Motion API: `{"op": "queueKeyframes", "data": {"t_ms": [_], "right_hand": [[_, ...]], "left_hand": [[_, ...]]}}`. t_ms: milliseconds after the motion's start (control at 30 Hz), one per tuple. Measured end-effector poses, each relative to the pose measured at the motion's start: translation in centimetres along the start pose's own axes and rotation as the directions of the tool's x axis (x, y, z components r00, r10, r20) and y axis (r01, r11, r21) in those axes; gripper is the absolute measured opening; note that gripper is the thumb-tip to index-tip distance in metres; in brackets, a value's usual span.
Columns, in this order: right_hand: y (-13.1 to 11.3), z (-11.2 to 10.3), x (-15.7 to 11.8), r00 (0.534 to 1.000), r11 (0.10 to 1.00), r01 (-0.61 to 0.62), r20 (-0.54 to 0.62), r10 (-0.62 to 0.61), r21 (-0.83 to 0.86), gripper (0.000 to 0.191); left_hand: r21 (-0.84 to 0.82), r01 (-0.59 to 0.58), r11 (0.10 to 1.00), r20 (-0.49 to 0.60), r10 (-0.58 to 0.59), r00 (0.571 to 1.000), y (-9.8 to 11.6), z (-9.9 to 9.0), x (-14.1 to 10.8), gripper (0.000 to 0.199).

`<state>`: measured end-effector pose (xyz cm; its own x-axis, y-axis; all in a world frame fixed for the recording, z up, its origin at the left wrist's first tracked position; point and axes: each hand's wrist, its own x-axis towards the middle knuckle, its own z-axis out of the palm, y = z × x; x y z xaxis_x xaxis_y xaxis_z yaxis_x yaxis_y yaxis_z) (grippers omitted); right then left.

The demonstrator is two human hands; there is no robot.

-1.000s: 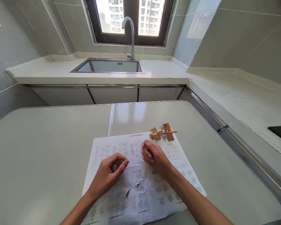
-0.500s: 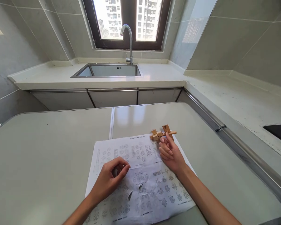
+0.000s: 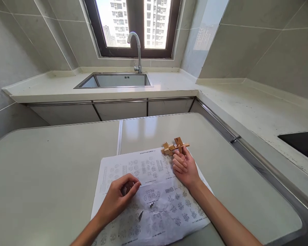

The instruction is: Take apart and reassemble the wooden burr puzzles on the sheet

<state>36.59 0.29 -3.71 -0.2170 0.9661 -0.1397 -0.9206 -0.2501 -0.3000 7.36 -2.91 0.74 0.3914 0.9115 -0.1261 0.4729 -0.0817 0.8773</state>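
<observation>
A creased sheet of paper [image 3: 133,164], printed with rows of small diagrams, lies on the table and has a couple of torn holes. Over its left part rests my left hand [image 3: 122,191], thumb and forefinger brought together in a loop, with nothing visible between them. My right hand [image 3: 186,167] is at the sheet's upper right, its fingers curled and the thumb side against a thin wooden stick [image 3: 186,145]. Beside it, at the paper's top edge, lie small notched wooden blocks [image 3: 167,149] and an upright wooden piece with a dark mark [image 3: 178,140]. My fingers partly hide these.
The pale table [image 3: 53,171] has a seam strip [image 3: 119,136] running away from me. Beyond stands a counter with a sink [image 3: 113,80] and a tap [image 3: 138,51] under a window. On the right, another counter [image 3: 246,102] carries a black panel [image 3: 303,143].
My view has shifted slightly, so the surroundings sit a little differently in the picture. Both hands keep nearly the same pose and place over the paper and wooden pieces.
</observation>
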Motion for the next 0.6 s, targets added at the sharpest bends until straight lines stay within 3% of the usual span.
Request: {"op": "queueKeyframes", "data": {"t_ms": [167,600], "right_hand": [[-0.19,-0.18,0.14,0.999,0.999,0.033,-0.004,-0.033,0.020,0.033],[-0.51,0.33,0.22,0.994,0.980,0.110,-0.007,-0.113,-0.164,0.027]], "left_hand": [[0.015,0.002,1.000,-0.001,-0.002,1.000,0.15,-0.07,0.01,0.039],[0.023,-0.014,1.000,-0.004,0.014,1.000,0.46,-0.14,-0.02,0.039]]}}
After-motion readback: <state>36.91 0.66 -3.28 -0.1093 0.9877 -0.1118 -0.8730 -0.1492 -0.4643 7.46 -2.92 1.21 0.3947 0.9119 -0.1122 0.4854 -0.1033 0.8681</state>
